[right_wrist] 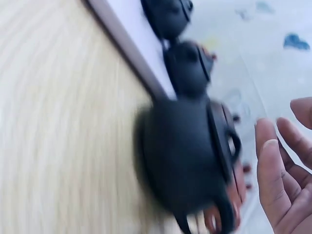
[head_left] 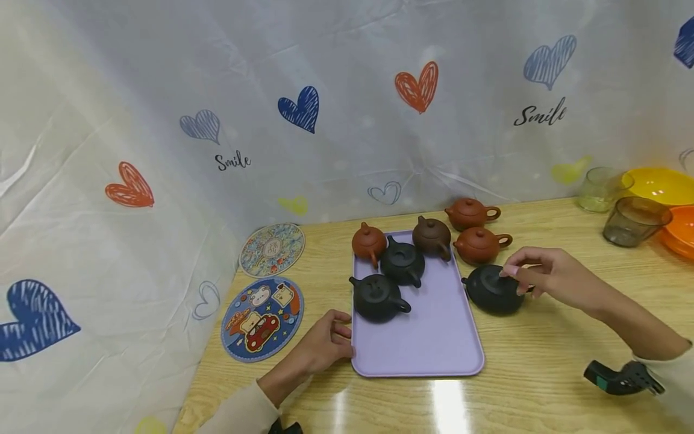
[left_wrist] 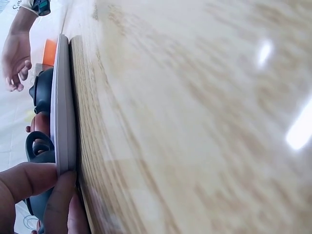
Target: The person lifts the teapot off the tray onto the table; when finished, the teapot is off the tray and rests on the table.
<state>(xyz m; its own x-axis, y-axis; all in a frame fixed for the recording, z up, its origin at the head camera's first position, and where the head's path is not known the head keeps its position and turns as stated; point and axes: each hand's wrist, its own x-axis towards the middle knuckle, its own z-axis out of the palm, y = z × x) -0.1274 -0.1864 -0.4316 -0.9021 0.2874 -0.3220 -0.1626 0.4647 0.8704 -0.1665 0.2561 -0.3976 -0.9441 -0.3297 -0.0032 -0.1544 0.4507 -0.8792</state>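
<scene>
My left hand (head_left: 325, 345) pinches the left rim of a lilac tray (head_left: 423, 355); the left wrist view shows thumb and finger at its edge. My right hand (head_left: 558, 280) hovers near a black teapot (head_left: 493, 292) on the table, right of the tray. In the right wrist view the loosely bent fingers (right_wrist: 273, 170) are apart from this teapot and hold nothing. Toward the tray's far end stand a black teapot (head_left: 374, 299), another black teapot with a round lid (head_left: 403, 263), a dark brown teapot (head_left: 432, 236) and a small red-brown teapot (head_left: 368, 243).
Two red-brown teapots (head_left: 479, 246) stand right of the tray's far end. Two round patterned mats (head_left: 262, 319) lie at left. At far right are a clear glass (head_left: 596, 190), a dark glass (head_left: 629, 223), a yellow bowl (head_left: 661, 184) and an orange bowl (head_left: 684, 232).
</scene>
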